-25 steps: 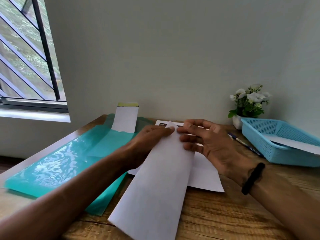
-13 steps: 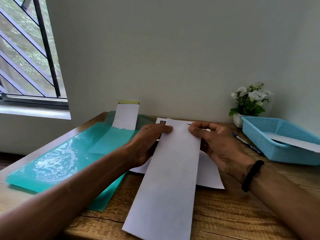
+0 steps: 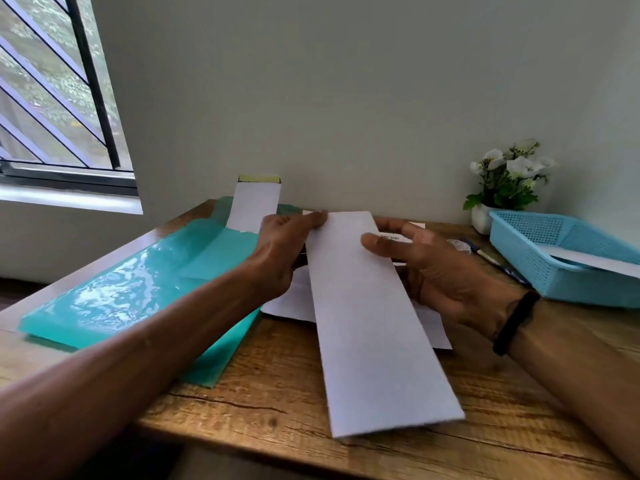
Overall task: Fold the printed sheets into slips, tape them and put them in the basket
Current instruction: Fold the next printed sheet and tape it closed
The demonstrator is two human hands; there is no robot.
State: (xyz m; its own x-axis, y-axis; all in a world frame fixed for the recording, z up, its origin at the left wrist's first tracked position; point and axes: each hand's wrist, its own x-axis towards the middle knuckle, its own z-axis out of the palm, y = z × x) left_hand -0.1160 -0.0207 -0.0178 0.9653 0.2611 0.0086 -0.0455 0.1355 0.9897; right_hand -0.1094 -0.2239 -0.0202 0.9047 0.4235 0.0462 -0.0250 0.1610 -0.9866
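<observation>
Both forearms reach in from the bottom corners, hands meeting near the middle. The left hand (image 3: 284,251) is curled with its fingertips pinched together, the right hand (image 3: 440,271) sits palm-up-ish, thumb stretched leftward, wrist wearing a black band.

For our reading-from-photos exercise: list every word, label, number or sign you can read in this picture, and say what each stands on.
Nothing can be read with certainty.
Dark print on the printed sheet under the right hand: too small and blurred to read.
Folded slip held by the left hand and right hand: blank face.
Paper in the blue basket: no print visible.
</observation>
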